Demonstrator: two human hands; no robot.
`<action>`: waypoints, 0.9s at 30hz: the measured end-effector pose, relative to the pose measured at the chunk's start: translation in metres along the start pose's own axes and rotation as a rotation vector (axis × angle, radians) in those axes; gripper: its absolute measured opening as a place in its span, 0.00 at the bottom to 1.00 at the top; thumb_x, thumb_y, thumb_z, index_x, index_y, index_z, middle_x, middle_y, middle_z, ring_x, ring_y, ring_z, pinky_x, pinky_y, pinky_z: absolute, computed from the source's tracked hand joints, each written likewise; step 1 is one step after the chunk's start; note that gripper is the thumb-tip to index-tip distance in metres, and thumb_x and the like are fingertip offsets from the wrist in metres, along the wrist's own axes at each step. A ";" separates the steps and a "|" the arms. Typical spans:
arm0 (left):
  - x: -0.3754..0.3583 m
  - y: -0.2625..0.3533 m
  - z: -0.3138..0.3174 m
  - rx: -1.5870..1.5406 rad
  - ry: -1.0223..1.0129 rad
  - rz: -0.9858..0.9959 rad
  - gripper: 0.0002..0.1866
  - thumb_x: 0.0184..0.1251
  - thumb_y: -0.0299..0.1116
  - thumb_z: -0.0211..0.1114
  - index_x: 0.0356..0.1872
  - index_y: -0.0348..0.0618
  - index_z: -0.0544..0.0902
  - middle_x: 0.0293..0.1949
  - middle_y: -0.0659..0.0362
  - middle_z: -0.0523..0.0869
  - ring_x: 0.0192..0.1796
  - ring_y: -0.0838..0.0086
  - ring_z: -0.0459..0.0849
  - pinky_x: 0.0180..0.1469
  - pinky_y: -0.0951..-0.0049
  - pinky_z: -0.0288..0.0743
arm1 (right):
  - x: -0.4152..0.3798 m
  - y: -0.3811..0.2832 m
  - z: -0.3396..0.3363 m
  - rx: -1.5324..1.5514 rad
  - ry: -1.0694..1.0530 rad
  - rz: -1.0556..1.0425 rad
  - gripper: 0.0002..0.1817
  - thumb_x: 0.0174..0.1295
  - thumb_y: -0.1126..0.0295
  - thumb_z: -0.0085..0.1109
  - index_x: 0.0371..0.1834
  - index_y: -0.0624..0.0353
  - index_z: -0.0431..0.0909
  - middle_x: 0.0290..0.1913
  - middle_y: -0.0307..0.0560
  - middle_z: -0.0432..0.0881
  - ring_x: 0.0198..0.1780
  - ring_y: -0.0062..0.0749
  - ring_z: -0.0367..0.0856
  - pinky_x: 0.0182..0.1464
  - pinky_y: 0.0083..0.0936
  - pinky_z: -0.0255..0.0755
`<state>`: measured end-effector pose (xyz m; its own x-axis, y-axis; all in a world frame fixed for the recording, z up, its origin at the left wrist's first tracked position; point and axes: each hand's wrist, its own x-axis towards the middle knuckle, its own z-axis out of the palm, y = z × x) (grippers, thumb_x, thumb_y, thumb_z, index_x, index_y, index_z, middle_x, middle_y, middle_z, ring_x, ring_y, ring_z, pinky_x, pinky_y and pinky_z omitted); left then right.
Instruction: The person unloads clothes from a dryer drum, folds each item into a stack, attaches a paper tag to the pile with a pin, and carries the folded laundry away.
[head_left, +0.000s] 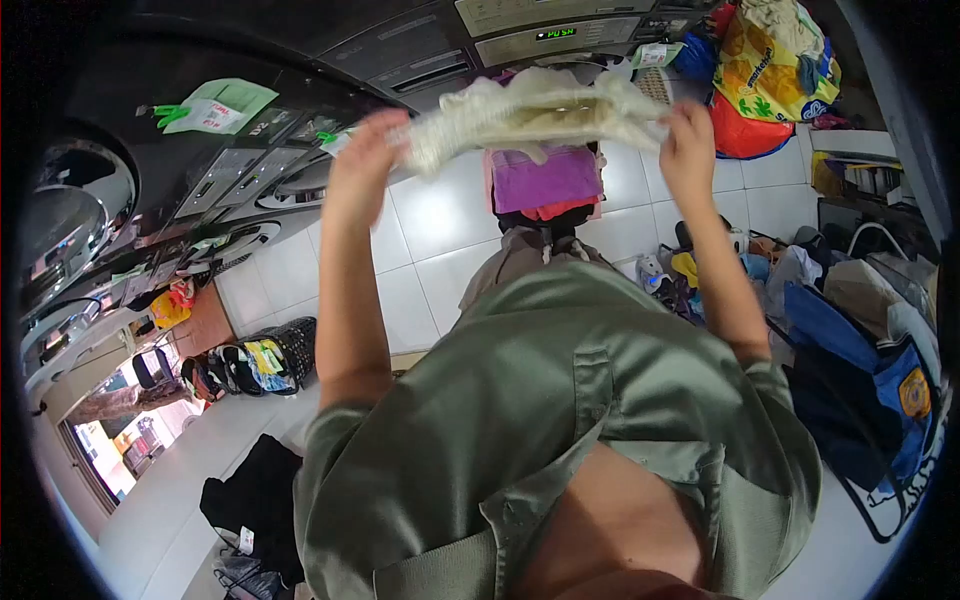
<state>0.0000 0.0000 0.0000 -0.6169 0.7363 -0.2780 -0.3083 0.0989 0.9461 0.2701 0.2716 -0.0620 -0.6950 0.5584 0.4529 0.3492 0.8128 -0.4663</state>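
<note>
A cream-coloured garment (pixel 540 112), blurred by motion and with ruffled edges, is stretched out in the air in front of me; its exact kind I cannot make out. My left hand (pixel 365 165) grips its left end with closed fingers. At the opposite end, the fingers of my right hand (pixel 688 145) pinch the fabric. Below the garment lies a pile of folded laundry with a purple cloth (pixel 545 180) on top and pink and red pieces beneath.
Dark front-loading machines (pixel 85 205) line the left and far side, with green-edged paper slips (pixel 222 107) on them. A stuffed yellow bag (pixel 775 65) stands at far right. Clothes (pixel 850 330) fill the right side. A black garment (pixel 255 500) lies lower left, near a dotted bag (pixel 290 350).
</note>
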 end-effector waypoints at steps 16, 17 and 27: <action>-0.031 -0.351 -0.059 0.444 0.067 -0.976 0.07 0.50 0.32 0.64 0.26 0.40 0.79 0.25 0.56 0.80 0.28 0.78 0.78 0.26 0.80 0.70 | -0.220 0.138 0.192 -0.131 -0.622 0.444 0.04 0.42 0.79 0.51 0.21 0.57 0.74 0.25 0.49 0.78 0.29 0.44 0.77 0.34 0.35 0.70; -0.007 -0.354 -0.059 0.154 0.246 -0.901 0.09 0.52 0.32 0.63 0.32 0.40 0.79 0.28 0.58 0.81 0.30 0.76 0.78 0.29 0.79 0.70 | -0.201 0.152 0.214 0.217 -0.450 0.806 0.05 0.45 0.77 0.53 0.27 0.60 0.74 0.27 0.44 0.78 0.31 0.34 0.76 0.35 0.28 0.70; 0.084 -0.068 0.006 0.625 0.696 0.590 0.30 0.60 0.36 0.56 0.60 0.32 0.57 0.65 0.41 0.52 0.67 0.55 0.50 0.66 0.62 0.44 | 0.118 0.004 0.041 0.758 -0.145 0.532 0.15 0.53 0.70 0.58 0.44 0.62 0.76 0.42 0.43 0.79 0.43 0.20 0.74 0.48 0.17 0.64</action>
<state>-0.0264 0.0590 -0.0862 -0.8795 0.2614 0.3977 0.4678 0.3212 0.8234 0.1636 0.3343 -0.0416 -0.6509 0.7583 -0.0376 0.1766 0.1031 -0.9789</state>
